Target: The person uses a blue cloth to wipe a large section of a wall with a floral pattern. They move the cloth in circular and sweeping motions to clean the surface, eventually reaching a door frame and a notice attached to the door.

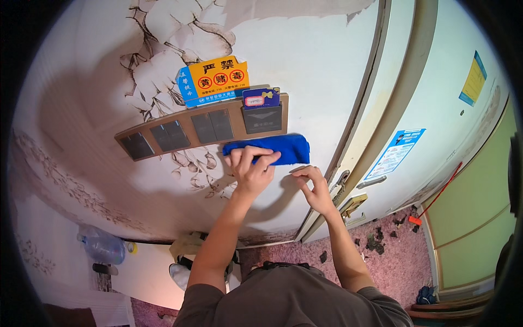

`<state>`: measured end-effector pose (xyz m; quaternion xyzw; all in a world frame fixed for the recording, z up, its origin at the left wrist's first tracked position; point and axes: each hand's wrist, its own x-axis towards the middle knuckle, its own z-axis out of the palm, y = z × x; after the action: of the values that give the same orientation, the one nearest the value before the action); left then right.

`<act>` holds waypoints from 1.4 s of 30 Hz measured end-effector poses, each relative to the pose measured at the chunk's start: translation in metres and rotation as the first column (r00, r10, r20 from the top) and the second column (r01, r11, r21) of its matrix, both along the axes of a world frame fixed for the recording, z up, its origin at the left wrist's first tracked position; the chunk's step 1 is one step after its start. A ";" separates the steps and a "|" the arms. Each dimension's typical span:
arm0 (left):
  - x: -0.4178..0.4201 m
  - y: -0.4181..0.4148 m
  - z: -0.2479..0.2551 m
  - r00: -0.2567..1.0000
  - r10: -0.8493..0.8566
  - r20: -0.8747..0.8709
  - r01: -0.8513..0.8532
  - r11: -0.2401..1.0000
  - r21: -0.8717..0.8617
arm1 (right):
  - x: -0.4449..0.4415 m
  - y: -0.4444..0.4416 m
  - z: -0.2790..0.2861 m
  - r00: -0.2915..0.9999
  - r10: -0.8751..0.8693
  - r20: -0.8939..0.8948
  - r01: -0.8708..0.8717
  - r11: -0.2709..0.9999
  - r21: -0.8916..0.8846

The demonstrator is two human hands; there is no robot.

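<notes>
A folded blue cloth (291,149) lies against the wall just under a brown switch panel (239,104). My left hand (252,168) has its fingers on the cloth's left half and grips it there. Dark rocker switches (169,135) fill most of the panel, and a purple card (261,99) stands in the card slot (263,120) at its right end. Below the cloth's right end, my right hand (314,186) is lifted with bent fingers apart, holding nothing. A yellow and blue printed sign (220,79) sits above the panel.
To the right are a white door (443,110) in its frame (392,102), a door chain (340,186) and a brass lock (353,204). Dark scraps (375,244) litter the pink carpet (400,257). A water bottle (104,247) and a bag (186,247) are at lower left.
</notes>
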<state>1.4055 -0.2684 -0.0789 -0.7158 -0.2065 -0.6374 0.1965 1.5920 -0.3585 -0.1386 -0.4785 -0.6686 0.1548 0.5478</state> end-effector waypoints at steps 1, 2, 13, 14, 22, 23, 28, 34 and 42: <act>0.000 -0.003 -0.006 1.000 -0.001 -0.029 0.001 1.000 -0.005 | 0.000 0.000 0.000 0.999 -0.024 0.039 0.024 1.000 0.007; -0.001 -0.003 -0.018 0.997 0.038 -0.068 -0.038 0.999 0.008 | -0.001 -0.001 -0.001 0.996 -0.048 0.078 0.047 0.999 0.014; -0.003 -0.001 0.001 0.999 0.032 -0.003 -0.032 0.999 0.005 | -0.009 0.002 -0.002 0.990 -0.114 0.085 0.112 0.993 0.035; -0.005 -0.002 -0.014 0.998 0.045 -0.044 -0.044 0.999 0.004 | -0.008 0.001 -0.003 0.987 -0.119 0.112 0.115 0.993 0.041; -0.009 -0.006 -0.044 0.991 0.019 -0.130 -0.024 0.999 -0.032 | -0.008 0.001 -0.006 0.979 -0.164 0.119 0.160 0.986 0.046; -0.009 -0.005 -0.040 0.996 0.014 -0.088 -0.017 0.999 -0.029 | -0.010 0.001 -0.005 0.983 -0.151 0.100 0.147 0.988 0.045; -0.007 -0.009 -0.074 0.999 0.034 -0.021 -0.035 0.997 -0.071 | -0.012 0.001 -0.022 0.982 -0.165 0.090 0.166 0.986 0.000; -0.017 -0.023 -0.155 0.974 0.011 -0.226 -0.054 0.981 -0.185 | -0.031 -0.013 -0.084 0.991 -0.131 0.011 0.129 0.955 -0.267; 0.000 -0.028 -0.152 0.992 -0.055 -0.111 0.024 0.964 -0.264 | -0.068 -0.004 -0.103 0.838 -0.038 -0.544 -0.140 0.949 -0.281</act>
<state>1.4053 -0.2967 -0.2305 -0.7756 -0.2626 -0.5654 0.0991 1.5244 -0.3626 -0.2418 -0.4766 -0.4658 0.4014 0.6283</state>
